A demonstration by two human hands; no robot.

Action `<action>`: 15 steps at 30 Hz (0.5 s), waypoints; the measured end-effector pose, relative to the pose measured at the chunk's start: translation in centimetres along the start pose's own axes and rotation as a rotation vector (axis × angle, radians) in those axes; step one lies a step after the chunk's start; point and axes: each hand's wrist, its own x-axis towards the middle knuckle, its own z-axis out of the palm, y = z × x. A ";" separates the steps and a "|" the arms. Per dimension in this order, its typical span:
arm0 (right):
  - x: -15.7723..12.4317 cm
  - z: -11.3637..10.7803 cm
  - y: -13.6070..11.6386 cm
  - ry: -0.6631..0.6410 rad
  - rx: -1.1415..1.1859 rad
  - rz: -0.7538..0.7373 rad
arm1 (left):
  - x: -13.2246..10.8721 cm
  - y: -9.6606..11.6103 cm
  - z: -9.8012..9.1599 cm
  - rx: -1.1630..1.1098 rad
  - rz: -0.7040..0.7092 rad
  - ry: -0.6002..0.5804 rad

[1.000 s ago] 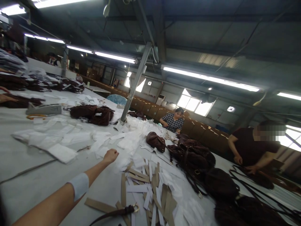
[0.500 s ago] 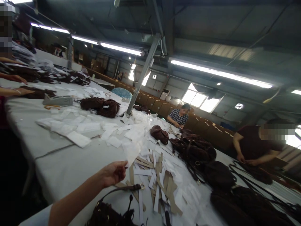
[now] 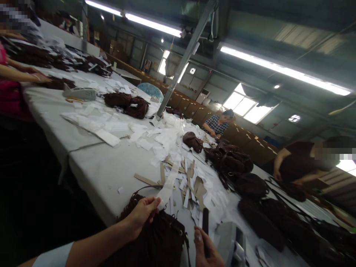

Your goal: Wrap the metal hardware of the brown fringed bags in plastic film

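Observation:
My left hand (image 3: 143, 215) pinches the lower end of a thin white paper strip (image 3: 170, 183), which stretches up and away over the table. Under that hand lies a dark brown fringed bag (image 3: 155, 239) with small metal fittings. At the bottom, my right hand (image 3: 205, 248) has thumb and fingers closed around a dark brown strap (image 3: 205, 221) that points upward. Just right of it sits a grey tape dispenser (image 3: 226, 241). Beyond the bag is a heap of beige and white strips (image 3: 191, 185).
More brown bags (image 3: 230, 155) line the right side of the white table (image 3: 91, 174). White paper scraps (image 3: 133, 129), another dispenser (image 3: 80, 94) and a metal post (image 3: 186, 59) stand farther off. Other people work at the left edge, the far side and the right.
My left hand has drawn nearer with the white strip, over the brown bag. My right hand and the grey dispenser have come into view, and the camera has tilted down.

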 end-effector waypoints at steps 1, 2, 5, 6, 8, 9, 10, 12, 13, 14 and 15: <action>-1.2 0.3 -0.9 -0.044 0.080 -0.016 | -0.5 -0.3 0.5 0.011 0.010 -0.016; -2.3 0.7 -1.6 -0.088 0.151 -0.024 | -1.1 -0.6 0.9 0.032 0.022 -0.037; -4.4 2.4 -3.2 -0.230 0.283 -0.017 | -2.6 -1.7 1.6 0.149 0.085 -0.087; -4.7 2.8 -3.5 -0.273 0.299 -0.005 | -3.0 -2.0 1.6 0.196 0.104 -0.095; -4.9 3.1 -4.1 -0.328 0.303 0.022 | -3.5 -2.3 1.3 0.272 0.102 -0.113; -4.8 3.0 -4.3 -0.336 0.295 0.027 | -3.5 -2.3 1.0 0.301 0.082 -0.127; -4.7 2.9 -4.5 -0.343 0.283 0.020 | -3.4 -2.2 0.6 0.322 0.051 -0.147; -4.5 2.6 -4.7 -0.393 0.255 -0.022 | -3.1 -1.7 0.0 0.342 -0.017 -0.193; -4.4 2.5 -4.7 -0.434 0.241 -0.048 | -2.9 -1.5 -0.2 0.342 -0.042 -0.208; -4.4 2.4 -4.7 -0.465 0.231 -0.070 | -2.6 -1.3 -0.3 0.336 -0.055 -0.215; -4.4 2.4 -4.6 -0.468 0.226 -0.089 | -2.4 -1.1 -0.3 0.327 -0.060 -0.212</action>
